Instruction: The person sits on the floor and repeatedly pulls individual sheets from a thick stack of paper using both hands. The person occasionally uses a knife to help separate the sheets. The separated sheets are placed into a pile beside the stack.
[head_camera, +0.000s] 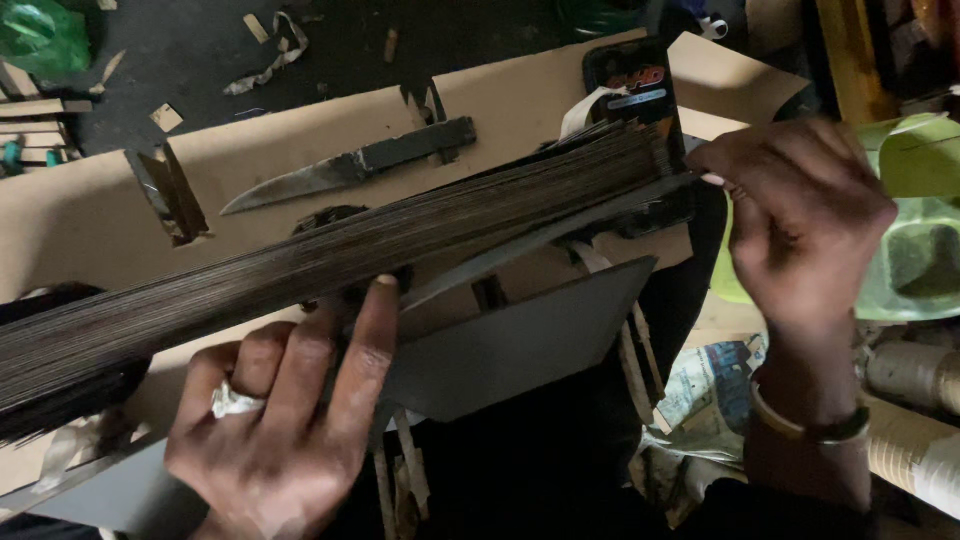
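Sheet stack (330, 255) — cluttered cardboard worktop (90, 215)

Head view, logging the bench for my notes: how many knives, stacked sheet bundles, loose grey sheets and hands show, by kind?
Knife on the cardboard: 1
Sheet bundle, under both hands: 1
Loose grey sheet under the bundle: 1
Hands: 2, left hand and right hand
Total: 5

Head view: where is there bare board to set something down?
Bare cardboard sheet lies left of the cut slot, and between slot and knife. Crowded: the stack of thin sheets under left hand and right hand.
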